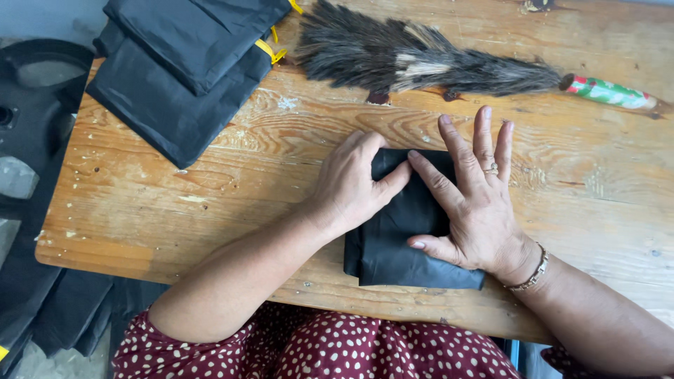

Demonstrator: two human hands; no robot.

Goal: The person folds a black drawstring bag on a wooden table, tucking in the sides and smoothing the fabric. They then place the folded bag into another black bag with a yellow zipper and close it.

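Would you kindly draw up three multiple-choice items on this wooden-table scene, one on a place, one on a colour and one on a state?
1. Where does the feather duster lie?
A. Along the far side of the wooden table
B. On the floor
C. In the person's lap

2. What colour is the folded bag under the hands?
A. Yellow
B. Black
C. Red

3. How is the right hand placed?
A. Clenched in a fist
B. Lifted clear of the table
C. Flat, fingers spread, pressing the bag

Answers: 1 A, it lies beyond both hands near the far edge. 2 B, the material is black. 3 C, its palm lies on the bag, while the left hand rests on the bag's left part.
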